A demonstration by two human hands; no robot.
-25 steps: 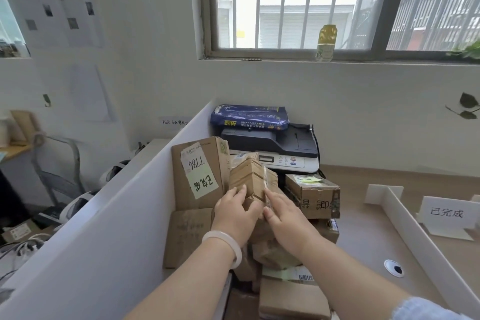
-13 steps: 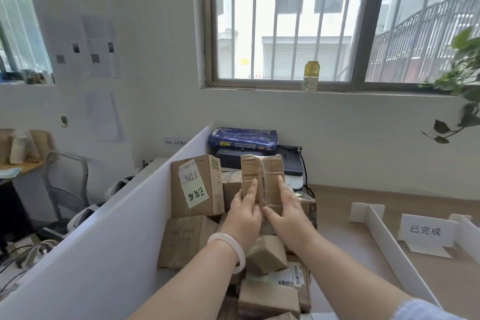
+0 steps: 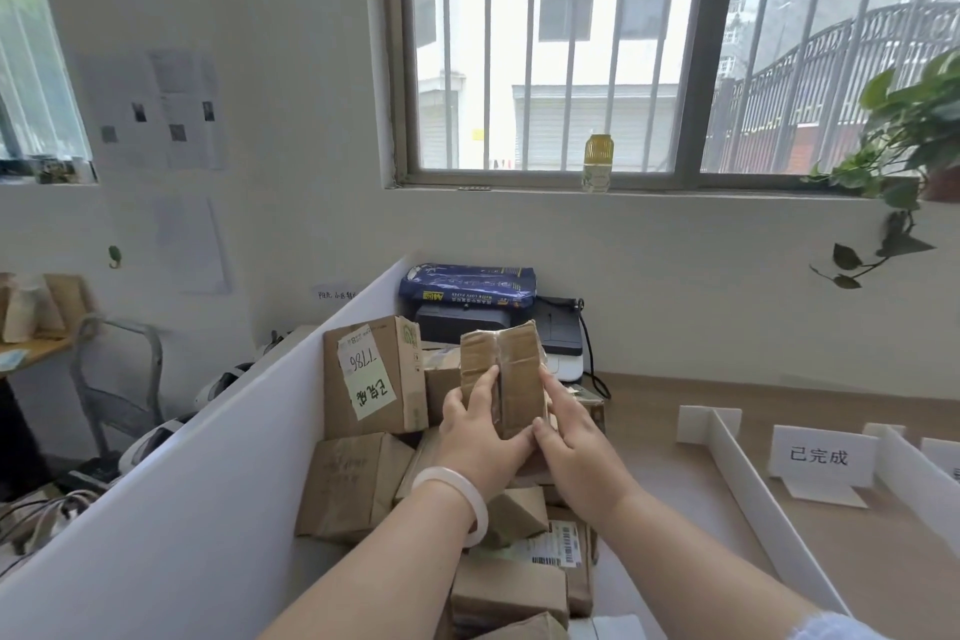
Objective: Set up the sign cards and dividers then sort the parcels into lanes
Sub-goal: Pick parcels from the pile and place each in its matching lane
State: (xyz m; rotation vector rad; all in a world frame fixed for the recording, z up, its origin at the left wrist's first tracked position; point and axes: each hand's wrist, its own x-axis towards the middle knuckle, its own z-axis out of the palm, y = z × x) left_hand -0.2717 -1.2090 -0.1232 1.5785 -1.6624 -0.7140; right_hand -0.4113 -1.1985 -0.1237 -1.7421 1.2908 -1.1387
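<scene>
Over the parcel pile (image 3: 358,483), holding a small box (image 3: 514,369) upright: left hand (image 3: 480,442) wrapped round its left side, thumb on front; right hand (image 3: 576,447) pinching its right edge, fingers together.

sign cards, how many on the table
2: one lettered sign card right of the long divider; a second sign card cut off at the right edge. Others may be hidden.

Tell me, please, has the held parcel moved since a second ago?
Yes: the parcel has turned upright and risen, its top now level with the 7786 box's top.
</scene>
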